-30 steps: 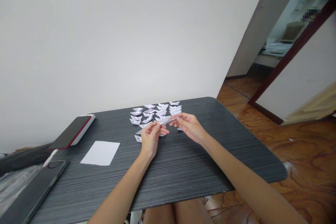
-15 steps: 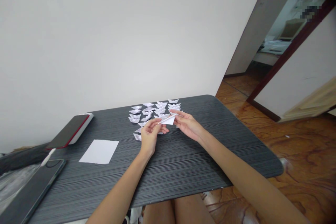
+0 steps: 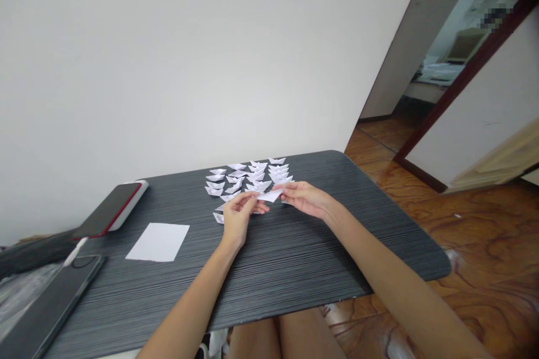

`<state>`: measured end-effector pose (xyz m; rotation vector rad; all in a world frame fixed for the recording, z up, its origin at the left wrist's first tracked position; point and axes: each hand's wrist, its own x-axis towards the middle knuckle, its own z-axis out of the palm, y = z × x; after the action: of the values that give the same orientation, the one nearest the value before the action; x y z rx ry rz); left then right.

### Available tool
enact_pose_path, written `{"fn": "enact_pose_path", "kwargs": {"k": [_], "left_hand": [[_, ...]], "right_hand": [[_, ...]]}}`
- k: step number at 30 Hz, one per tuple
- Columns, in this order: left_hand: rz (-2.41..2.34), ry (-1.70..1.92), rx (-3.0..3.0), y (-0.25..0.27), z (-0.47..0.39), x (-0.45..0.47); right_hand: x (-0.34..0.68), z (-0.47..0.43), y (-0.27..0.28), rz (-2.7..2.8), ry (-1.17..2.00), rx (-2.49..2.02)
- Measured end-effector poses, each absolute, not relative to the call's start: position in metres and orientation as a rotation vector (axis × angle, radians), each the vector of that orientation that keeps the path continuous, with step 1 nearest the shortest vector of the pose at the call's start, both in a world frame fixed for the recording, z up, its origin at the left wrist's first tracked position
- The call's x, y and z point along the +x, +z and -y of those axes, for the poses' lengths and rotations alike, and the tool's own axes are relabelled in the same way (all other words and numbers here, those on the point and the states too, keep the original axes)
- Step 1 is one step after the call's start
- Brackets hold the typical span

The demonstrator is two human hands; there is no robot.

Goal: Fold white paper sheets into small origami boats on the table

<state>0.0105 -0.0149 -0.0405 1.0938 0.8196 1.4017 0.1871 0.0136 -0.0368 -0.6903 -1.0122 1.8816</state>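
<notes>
Between my hands is a small folded piece of white paper (image 3: 270, 196), held above the table with its pointed side down. My left hand (image 3: 240, 214) pinches its left end between thumb and fingers. At the right end, the fingertips of my right hand (image 3: 306, 199) are closed on it. Just behind stand several white paper boats (image 3: 236, 184) in rough rows, some partly hidden by my hands. To the left, a flat square sheet of white paper (image 3: 158, 242) lies on the table.
The dark table (image 3: 320, 269) has a rounded right edge and a pale wall (image 3: 252, 56) behind it. A red-edged black device (image 3: 107, 210) rests at the left on a white object. Nearer me lies a phone (image 3: 54, 303), with a white cable (image 3: 76, 252) beside it.
My right hand has turned and its fingers have closed at the paper's right end. The folded paper now shows a pointed lower edge. My left hand keeps its grip.
</notes>
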Motion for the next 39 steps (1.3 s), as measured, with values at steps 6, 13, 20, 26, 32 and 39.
{"fn": "enact_pose_path", "kwargs": {"k": [6,13,20,26,32,39], "left_hand": [[-0.812,1.423,1.018,-0.04,0.014,0.01],[-0.834,1.413,1.072,-0.041,0.015,0.01],[-0.882,1.413,1.144,-0.044,0.014,0.011],[-0.949,1.413,1.235,-0.047,0.016,0.014],[-1.004,1.436,1.207,-0.049,0.015,0.013],[-0.88,1.418,1.123,-0.045,0.014,0.01]], "right_hand": [[0.188,-0.011,-0.034,1.082,1.862,-0.633],[0.184,-0.013,-0.038,1.007,1.791,-0.677],[0.178,-0.008,-0.038,1.079,1.708,-0.805],[0.173,-0.006,-0.04,1.16,1.567,-0.924],[0.171,-0.004,-0.038,1.202,1.553,-0.901],[0.174,-0.005,-0.037,1.138,1.606,-0.789]]}}
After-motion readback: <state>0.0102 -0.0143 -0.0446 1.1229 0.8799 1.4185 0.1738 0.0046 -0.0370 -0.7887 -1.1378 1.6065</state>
